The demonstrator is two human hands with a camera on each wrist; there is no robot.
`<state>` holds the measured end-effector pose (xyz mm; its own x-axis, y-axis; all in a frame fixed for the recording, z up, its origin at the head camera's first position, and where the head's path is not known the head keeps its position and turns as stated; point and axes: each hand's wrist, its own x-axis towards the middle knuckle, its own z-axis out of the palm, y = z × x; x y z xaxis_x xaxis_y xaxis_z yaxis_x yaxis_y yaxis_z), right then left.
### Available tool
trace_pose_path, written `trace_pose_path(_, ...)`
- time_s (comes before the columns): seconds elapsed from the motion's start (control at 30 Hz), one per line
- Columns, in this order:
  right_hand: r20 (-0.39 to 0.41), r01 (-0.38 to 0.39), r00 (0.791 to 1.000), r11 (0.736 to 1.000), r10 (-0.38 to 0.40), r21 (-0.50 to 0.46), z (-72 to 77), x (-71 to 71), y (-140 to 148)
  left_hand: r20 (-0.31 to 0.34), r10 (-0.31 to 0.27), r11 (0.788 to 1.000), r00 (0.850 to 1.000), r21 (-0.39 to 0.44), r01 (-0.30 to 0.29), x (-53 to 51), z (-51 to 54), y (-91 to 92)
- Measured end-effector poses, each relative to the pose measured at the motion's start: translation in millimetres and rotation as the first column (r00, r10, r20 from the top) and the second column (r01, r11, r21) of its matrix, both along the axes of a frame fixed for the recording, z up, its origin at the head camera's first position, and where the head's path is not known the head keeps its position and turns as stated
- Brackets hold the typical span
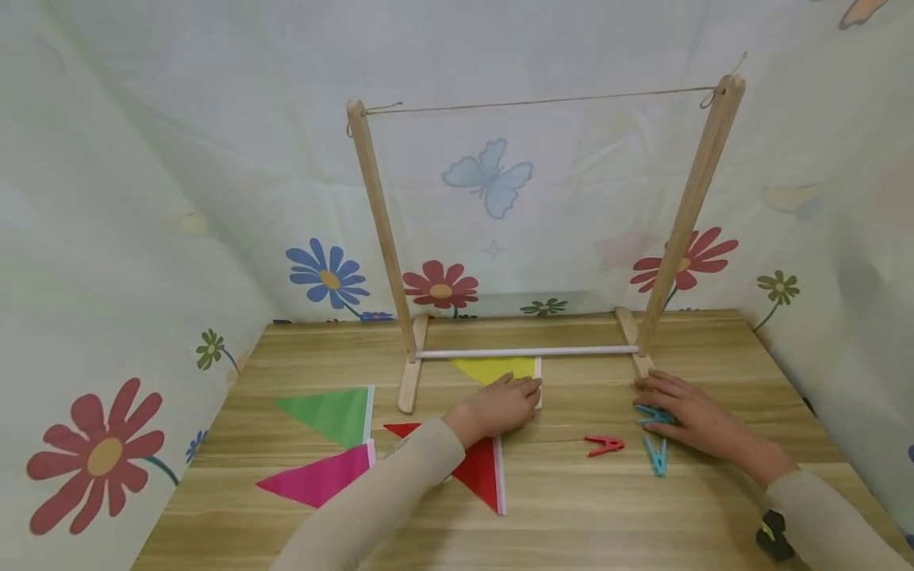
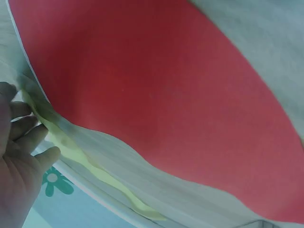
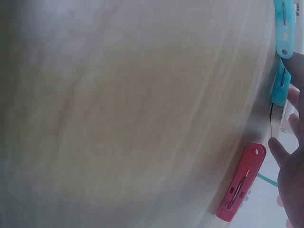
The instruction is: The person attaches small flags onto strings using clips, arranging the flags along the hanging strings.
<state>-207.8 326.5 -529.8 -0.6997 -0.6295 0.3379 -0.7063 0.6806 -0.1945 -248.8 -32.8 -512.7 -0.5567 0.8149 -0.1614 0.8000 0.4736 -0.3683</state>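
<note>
My left hand (image 1: 503, 404) rests on the yellow triangular flag (image 1: 493, 368) near its white edge, its fingers only slightly bent. In the left wrist view, the yellow flag (image 2: 71, 149) lies at those fingertips. A red flag (image 1: 480, 474) lies under my left forearm, which covers part of it. My right hand (image 1: 689, 408) is on the table with loosely bent fingers. One blue clothespin (image 1: 654, 414) lies between its thumb and fingers; whether they touch it is hard to tell. Another blue clothespin (image 1: 656, 456) and a red clothespin (image 1: 604, 446) lie nearby.
A wooden frame (image 1: 685, 214) with a string (image 1: 535, 102) tied across its top stands behind the hands. Green (image 1: 332, 415) and pink (image 1: 321, 478) flags lie at the left. A dark object (image 1: 774, 538) sits beside the right sleeve. Patterned cloth surrounds the table.
</note>
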Motion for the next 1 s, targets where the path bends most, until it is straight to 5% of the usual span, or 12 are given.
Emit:
trace_pose_path(0.13, 0.011, 0.011, 1.0, 1.0, -0.011, 0.007, -1.0, -0.5, 0, 0.031, 0.034, 0.996, 0.999, 0.076, -0.036, 0.0, 0.2, 3.3)
trace_pose_path(0.33, 0.022, 0.005, 1.0, 1.0, -0.004, -0.024, -2.7, -2.8, 0, 0.148, 0.136, 0.965, 0.98, 0.202, -0.165, 3.5, 4.6, 12.4)
trace_pose_path(0.47, 0.016, -0.023, 1.0, 0.996, 0.024, -0.087, -1.9, -4.2, -1, 0.143, 0.18, 0.939, 0.973, 0.268, -0.213, 6.5, 5.2, 19.0)
trace_pose_path(0.6, 0.018, -0.032, 0.999, 0.993, 0.034, -0.117, -0.1, -4.4, -2, 0.12, 0.229, 0.931, 0.966, 0.264, -0.254, 8.8, 4.9, 25.2)
trace_pose_path(0.8, -0.011, -0.019, 1.0, 0.996, 0.018, -0.09, 0.0, -4.3, -4, 0.216, 0.301, 0.895, 0.929, 0.272, -0.353, 13.4, 5.9, 35.0)
trace_pose_path(1.0, -0.058, -0.021, 0.998, 0.999, 0.019, -0.038, 1.2, -5.6, -5, 0.151, 0.33, 0.895, 0.932, 0.263, -0.359, 14.4, 3.7, 37.7)
